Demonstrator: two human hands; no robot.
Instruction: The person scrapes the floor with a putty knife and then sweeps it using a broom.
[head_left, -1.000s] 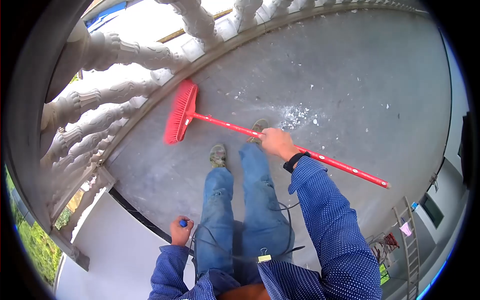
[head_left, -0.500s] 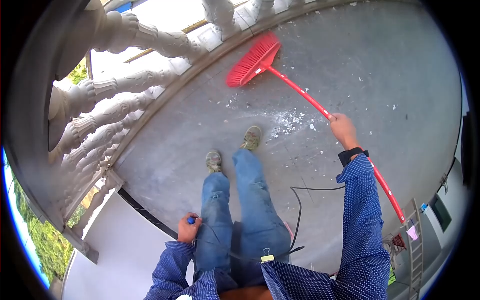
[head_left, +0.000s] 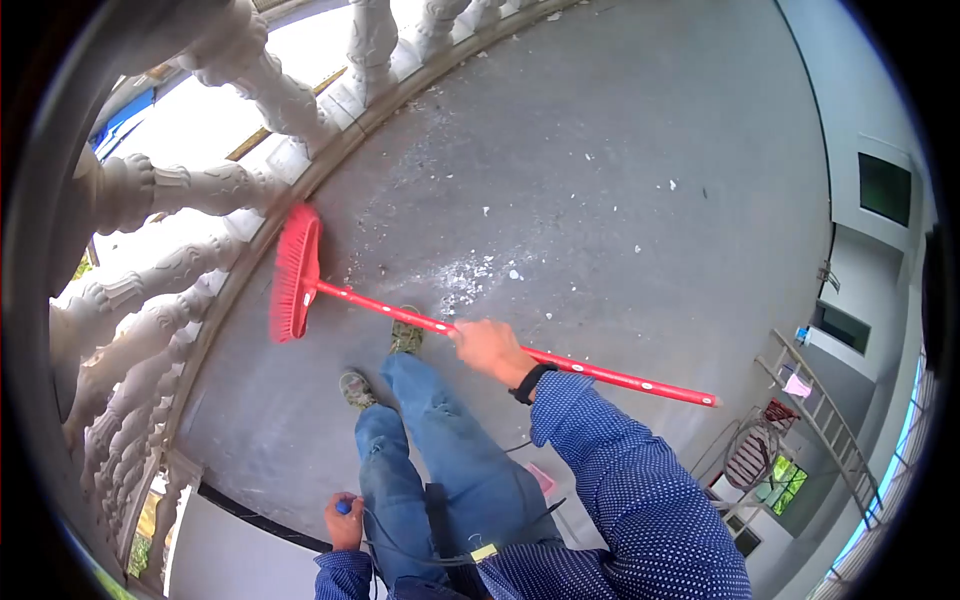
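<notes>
My right hand (head_left: 492,350) is closed around the red handle of a broom (head_left: 620,378), roughly midway along it. The broom's red bristled head (head_left: 298,275) is at the left, beside the low kerb under the balusters, its bristles blurred. White crumbly debris (head_left: 467,280) lies in a loose patch on the floor, to the right of the broom head. Down by my left thigh, my left hand (head_left: 345,524) is closed on a small blue-ended object (head_left: 344,506); a thin black cable runs from near it, and the rest is hidden in the fingers.
White carved balusters (head_left: 205,187) curve along the left side on a raised kerb (head_left: 345,140). Scattered white bits dot the grey floor (head_left: 640,130). On the right lean a ladder (head_left: 825,425) and a coiled hose (head_left: 752,452). A pink object (head_left: 541,478) lies near my legs.
The broom head has swung left and nearer to me, towards the balusters, with my right hand moving left too. My view has turned. My left hand keeps its hold.
</notes>
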